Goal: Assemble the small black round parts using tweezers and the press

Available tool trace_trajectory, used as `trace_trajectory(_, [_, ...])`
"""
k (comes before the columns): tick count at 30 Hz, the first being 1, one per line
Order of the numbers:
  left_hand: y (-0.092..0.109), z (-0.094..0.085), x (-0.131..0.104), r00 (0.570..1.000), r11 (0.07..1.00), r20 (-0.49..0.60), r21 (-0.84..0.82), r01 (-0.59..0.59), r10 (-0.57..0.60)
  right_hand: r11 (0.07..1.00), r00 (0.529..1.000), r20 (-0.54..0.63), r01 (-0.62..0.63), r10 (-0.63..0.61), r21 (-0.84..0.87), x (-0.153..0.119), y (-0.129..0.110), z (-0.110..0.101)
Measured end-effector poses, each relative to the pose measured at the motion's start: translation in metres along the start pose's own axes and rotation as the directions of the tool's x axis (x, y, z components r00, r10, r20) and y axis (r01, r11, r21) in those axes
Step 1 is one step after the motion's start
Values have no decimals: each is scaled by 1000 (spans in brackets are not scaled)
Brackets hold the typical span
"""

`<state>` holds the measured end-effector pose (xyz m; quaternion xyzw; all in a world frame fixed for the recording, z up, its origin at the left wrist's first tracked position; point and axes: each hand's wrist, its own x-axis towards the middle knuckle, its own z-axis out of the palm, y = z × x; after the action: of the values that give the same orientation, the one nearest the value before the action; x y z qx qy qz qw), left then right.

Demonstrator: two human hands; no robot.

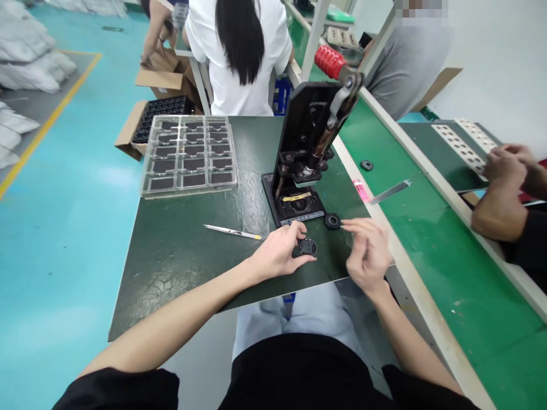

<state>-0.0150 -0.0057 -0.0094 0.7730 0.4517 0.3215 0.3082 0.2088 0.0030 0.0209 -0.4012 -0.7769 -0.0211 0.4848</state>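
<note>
My left hand [280,251] rests low over the dark green tabletop, thumb and fingers closed around the edges of a small round black case [307,246] with a shiny rim. To the right, my right hand [368,253] has fingers stretched leftward, and their tips reach the edge of a black ring-shaped part [332,221]; whether they touch it is hard to tell. The thumb stays apart from the ring. Just beyond both hands stands a black hand press [305,136] with a red-gripped lever [330,61]. Its base holds a fixture [301,204] with a yellow strip across it.
Tweezers [233,232] lie left of my left hand. A clear compartment tray [188,154] with dark pieces sits at the back left. Along the right runs a green conveyor [427,228] with another black ring part [366,165] and a metal ruler [390,192]. Co-workers sit ahead and right.
</note>
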Motion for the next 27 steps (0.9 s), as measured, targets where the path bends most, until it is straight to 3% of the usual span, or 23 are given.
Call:
trace_trajectory(3, [3, -10, 4, 997, 998, -44, 18, -68, 69, 998, 996, 70, 55, -52, -41, -22, 5, 4])
trace_trajectory(5, [5, -17, 13, 975, 994, -205, 87, -63, 80, 995, 996, 49, 79, -76, -54, -33, 8, 7])
trace_trajectory(7, [4, -23, 25, 918, 983, -397, 176, 51, 24, 994, 996, 26, 89, -87, -61, -38, 8, 10])
trace_trajectory(9, [0, -25, 38, 874, 958, -483, 220, 183, -56, 996, 998, -19, 60, -62, -71, -40, 9, 11])
trace_trajectory(12, [-7, -23, 48, 878, 945, -466, 227, 238, -109, 997, 998, -65, 12, -17, -79, -41, 8, 11])
trace_trajectory(15, [-13, -20, 48, 885, 949, -453, 220, 228, -107, 996, 999, -32, -10, 8, -86, -39, 7, 8])
trace_trajectory(17, [-14, -19, 46, 889, 948, -445, 222, 229, -111, 994, 994, -18, -104, 104, -38, -28, 5, 4])
trace_trajectory(20, [-13, -20, 41, 897, 941, -431, 252, 225, -99, 959, 955, -103, -268, 277, 97, 17, 3, -8])
trace_trajectory(22, [-12, -21, 38, 896, 931, -434, 280, 236, -96, 956, 938, -216, -234, 269, 175, 67, 2, -13])
trace_trajectory(24, [-10, -23, 35, 889, 915, -441, 298, 270, -119, 973, 951, -271, -91, 147, 210, 128, 3, -11])
trace_trajectory(25, [-9, -25, 34, 887, 907, -440, 301, 294, -141, 972, 963, -243, -58, 114, 225, 160, 3, -7])
trace_trajectory(27, [-7, -27, 33, 879, 891, -437, 296, 343, -194, 958, 995, 11, -101, 102, 270, 219, 4, 7])
